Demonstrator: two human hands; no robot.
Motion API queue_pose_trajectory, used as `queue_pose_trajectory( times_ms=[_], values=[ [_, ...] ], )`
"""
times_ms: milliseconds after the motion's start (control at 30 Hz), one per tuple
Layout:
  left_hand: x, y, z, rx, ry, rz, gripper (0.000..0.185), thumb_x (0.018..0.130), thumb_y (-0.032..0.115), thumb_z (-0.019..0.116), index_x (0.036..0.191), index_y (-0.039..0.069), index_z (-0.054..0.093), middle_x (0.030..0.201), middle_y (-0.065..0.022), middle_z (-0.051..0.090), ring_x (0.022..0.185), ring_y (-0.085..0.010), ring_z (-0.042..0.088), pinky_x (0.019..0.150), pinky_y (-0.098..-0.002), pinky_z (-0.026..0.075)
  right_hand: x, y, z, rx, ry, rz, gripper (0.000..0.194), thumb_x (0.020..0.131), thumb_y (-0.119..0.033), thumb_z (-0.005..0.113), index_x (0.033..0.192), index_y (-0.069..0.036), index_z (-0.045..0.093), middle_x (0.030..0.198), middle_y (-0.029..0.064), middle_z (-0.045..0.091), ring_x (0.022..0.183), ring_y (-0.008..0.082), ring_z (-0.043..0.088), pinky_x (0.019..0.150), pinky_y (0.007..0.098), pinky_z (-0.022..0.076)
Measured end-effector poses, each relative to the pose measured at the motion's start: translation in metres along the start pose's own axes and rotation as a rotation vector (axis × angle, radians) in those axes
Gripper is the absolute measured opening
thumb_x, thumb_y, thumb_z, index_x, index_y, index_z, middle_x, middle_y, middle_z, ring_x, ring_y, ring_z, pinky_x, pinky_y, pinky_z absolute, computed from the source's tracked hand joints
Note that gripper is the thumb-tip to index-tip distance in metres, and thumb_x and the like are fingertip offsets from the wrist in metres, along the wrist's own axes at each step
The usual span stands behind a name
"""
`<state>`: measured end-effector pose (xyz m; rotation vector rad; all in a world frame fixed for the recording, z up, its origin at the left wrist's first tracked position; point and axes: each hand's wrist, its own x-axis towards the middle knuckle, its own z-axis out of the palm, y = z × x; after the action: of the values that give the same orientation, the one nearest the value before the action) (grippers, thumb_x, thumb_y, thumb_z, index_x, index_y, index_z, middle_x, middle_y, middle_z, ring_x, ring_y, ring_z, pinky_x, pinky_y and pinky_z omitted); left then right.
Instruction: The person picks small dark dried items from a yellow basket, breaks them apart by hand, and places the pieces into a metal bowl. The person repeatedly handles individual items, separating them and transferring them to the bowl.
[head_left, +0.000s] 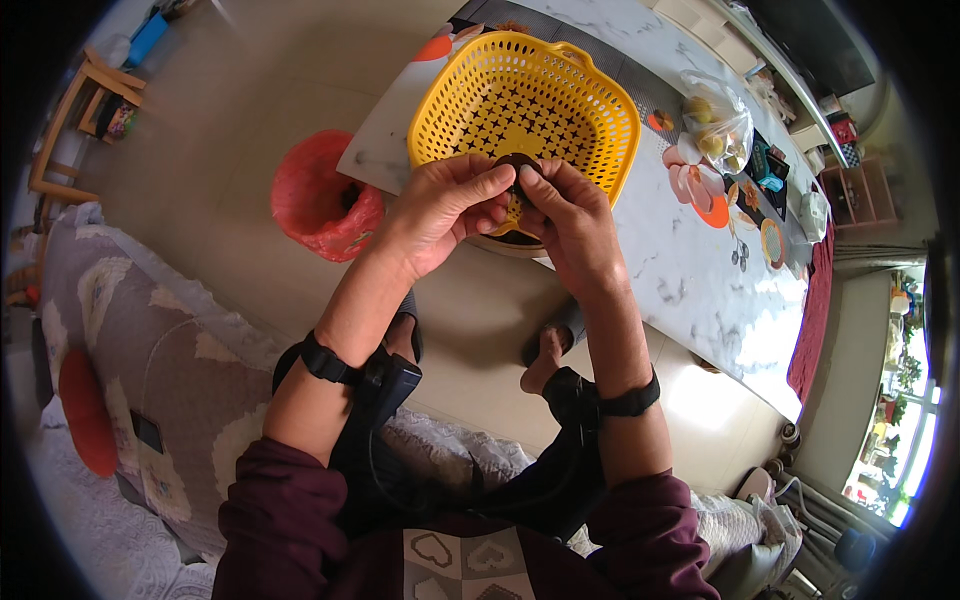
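Observation:
A small dark, roundish object (516, 163) is pinched between my two hands; its exact kind cannot be told. My left hand (454, 206) grips its left side between thumb and fingers. On its right side, the thumb and fingers of my right hand (574, 217) press against it. Both hands are raised over the near edge of a yellow plastic basket (616, 127) with a star-holed bottom. Below the hands, a round container (510, 247) with dark contents is mostly hidden by them and the basket.
The basket stands on a marble-patterned table (660, 300). At left on the floor is a bin (319, 217) lined with a red plastic bag, something dark inside. A clear bag of yellowish fruit (712, 124) lies at right. A covered sofa (150, 322) holds a phone (147, 431).

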<state>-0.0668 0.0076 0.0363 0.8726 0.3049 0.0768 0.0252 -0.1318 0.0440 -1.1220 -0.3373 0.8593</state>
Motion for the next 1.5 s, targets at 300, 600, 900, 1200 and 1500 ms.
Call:
queue_pose_trajectory(
  times_ms=[300, 600, 900, 1200, 1500],
  values=[
    [-0.002, 0.004, -0.007, -0.294, -0.252, 0.040, 0.020, 0.088, 0.026, 0.063, 0.095, 0.008, 0.058, 0.081, 0.0000, 0.057, 0.069, -0.0071, 0.051, 0.051, -0.0185, 0.039, 0.004, 0.006, 0.001, -0.066, 0.061, 0.006, 0.017, 0.091, -0.019, 0.061, 0.092, -0.002, 0.058, 0.073, -0.0034, 0.050, 0.060, 0.0043, 0.042, 0.053, 0.0179, 0.0345],
    [-0.006, 0.013, -0.003, 0.105, 0.072, 0.042, 0.011, 0.089, 0.010, 0.058, 0.097, 0.004, 0.057, 0.090, -0.0055, 0.063, 0.072, -0.0105, 0.059, 0.061, -0.0218, 0.050, 0.002, -0.004, -0.001, -0.014, 0.063, 0.062, 0.018, 0.091, -0.013, 0.060, 0.102, -0.001, 0.062, 0.081, -0.0023, 0.057, 0.062, 0.0044, 0.045, 0.056, 0.0174, 0.0382],
    [-0.002, 0.004, -0.001, 0.187, 0.036, 0.033, 0.017, 0.090, 0.022, 0.061, 0.096, 0.006, 0.060, 0.076, 0.0013, 0.058, 0.066, -0.0063, 0.053, 0.059, -0.0185, 0.043, 0.000, -0.007, 0.000, -0.332, -0.019, 0.014, 0.015, 0.088, -0.009, 0.060, 0.101, -0.002, 0.057, 0.085, 0.0009, 0.057, 0.069, 0.0061, 0.049, 0.063, 0.0193, 0.0423],
    [0.000, 0.004, 0.000, 0.154, 0.047, 0.013, 0.018, 0.090, 0.025, 0.061, 0.092, 0.007, 0.061, 0.072, 0.0018, 0.056, 0.063, -0.0059, 0.052, 0.054, -0.0198, 0.041, 0.001, -0.005, -0.003, -0.261, 0.000, 0.001, 0.017, 0.087, -0.009, 0.061, 0.101, 0.000, 0.057, 0.082, 0.0007, 0.055, 0.068, 0.0068, 0.048, 0.062, 0.0199, 0.0416],
    [0.002, 0.003, 0.013, 0.345, 0.099, 0.117, 0.028, 0.085, 0.030, 0.068, 0.083, 0.003, 0.061, 0.069, 0.0017, 0.056, 0.056, -0.0034, 0.048, 0.050, -0.0175, 0.039, 0.004, -0.002, -0.006, -0.532, 0.100, -0.153, 0.017, 0.084, -0.008, 0.064, 0.095, 0.004, 0.058, 0.074, 0.0007, 0.058, 0.063, 0.0051, 0.050, 0.056, 0.0205, 0.0428]
  ],
)
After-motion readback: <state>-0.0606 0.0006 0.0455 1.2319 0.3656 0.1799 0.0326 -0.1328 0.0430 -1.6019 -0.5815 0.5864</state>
